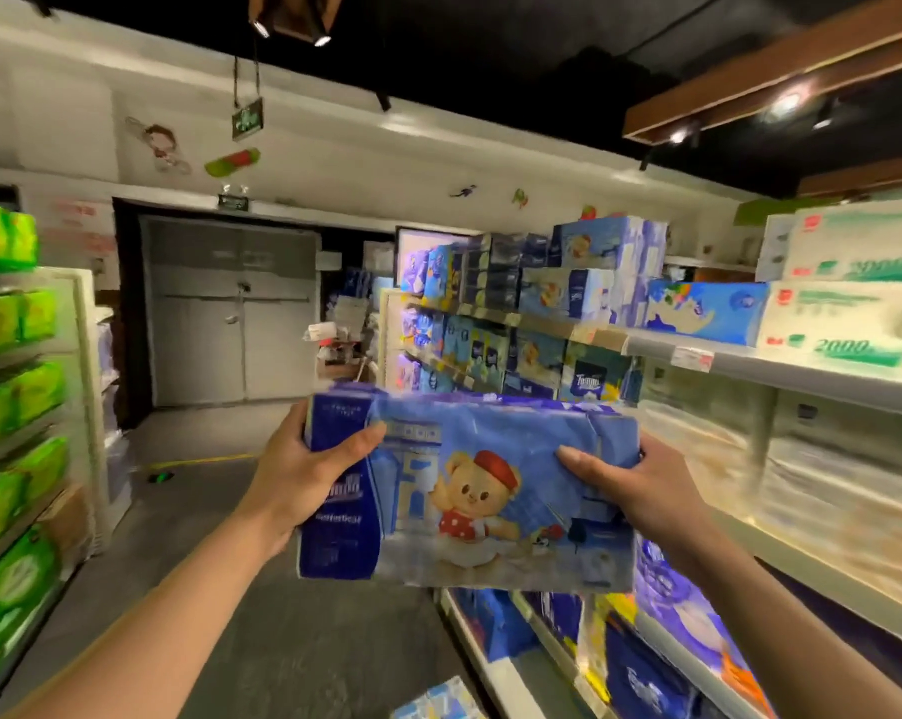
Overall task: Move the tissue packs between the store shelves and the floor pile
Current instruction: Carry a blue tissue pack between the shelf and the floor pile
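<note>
1. Here we go: the tissue pack is up in mid-air in the aisle, bear picture facing us. It touches no shelf and is well above the floor.
2. Both hands are busy. The left hand grips the dark-blue left end, thumb laid across the front. The right hand pinches the right end, thumb on the front and fingers tucked behind.
3. Risk 1 is the wrapper. It looks like soft, glossy film, and it crumples under the right thumb. If that hand has loose film and not the bulk, I'd expect that end to sag or slip.
4. Risk 2 is the grey shelf edge on the right, with its price tag. A wide pack swung in at an angle could catch a corner on that lip.
5. Risk 3 sits right below: the stocked blue packs on the low shelf. A drop would likely land on them and shove 1 out.
6. Risk 4 is the loose pack on the floor near the feet. The held pack hides much of the view down, so a step forward could trip on it.
7. The bare shelf at right is badly blurred, so I can't tell how deep it is.
</note>
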Demonstrator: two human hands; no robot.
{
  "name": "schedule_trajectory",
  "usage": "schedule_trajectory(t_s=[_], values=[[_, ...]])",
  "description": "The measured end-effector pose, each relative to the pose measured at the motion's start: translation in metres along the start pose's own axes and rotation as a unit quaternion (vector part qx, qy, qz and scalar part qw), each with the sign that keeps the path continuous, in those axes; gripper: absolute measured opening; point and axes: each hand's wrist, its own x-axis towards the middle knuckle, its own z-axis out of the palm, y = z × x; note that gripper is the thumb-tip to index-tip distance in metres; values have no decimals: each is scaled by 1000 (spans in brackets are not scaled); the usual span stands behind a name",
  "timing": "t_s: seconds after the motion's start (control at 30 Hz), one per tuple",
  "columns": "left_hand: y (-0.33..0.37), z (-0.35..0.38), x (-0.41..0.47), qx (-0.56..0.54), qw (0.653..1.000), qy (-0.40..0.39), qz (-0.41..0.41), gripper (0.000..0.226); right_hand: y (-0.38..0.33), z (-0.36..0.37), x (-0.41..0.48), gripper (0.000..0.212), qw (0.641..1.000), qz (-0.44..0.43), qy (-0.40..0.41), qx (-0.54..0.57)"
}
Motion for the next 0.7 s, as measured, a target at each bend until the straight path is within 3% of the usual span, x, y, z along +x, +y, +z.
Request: schedule_trajectory(t_s=[0.2, 0.27, 0.33, 0.47, 0.6, 0.7], values=[[-44, -5, 188, -9, 998, -59, 20, 90, 21, 61, 134, 54, 997, 15, 66, -33], [-63, 3, 245, -12, 997, -78, 24, 75, 32, 74, 175, 56, 995, 20, 89, -37], [-83, 15, 298, -18, 995, -92, 32, 64, 43, 85, 215, 46, 992, 17, 115, -49], [-129, 54, 397, -27, 993, -111, 43, 65, 73, 96, 294, 45, 985, 10, 148, -84], [-159, 100, 488, -49, 991, -123, 37, 52, 99, 90, 385, 43, 981, 20, 164, -98], [-165, 126, 557, -60, 986, -146, 50, 57, 109, 84, 443, 44, 982, 13, 163, -93]])
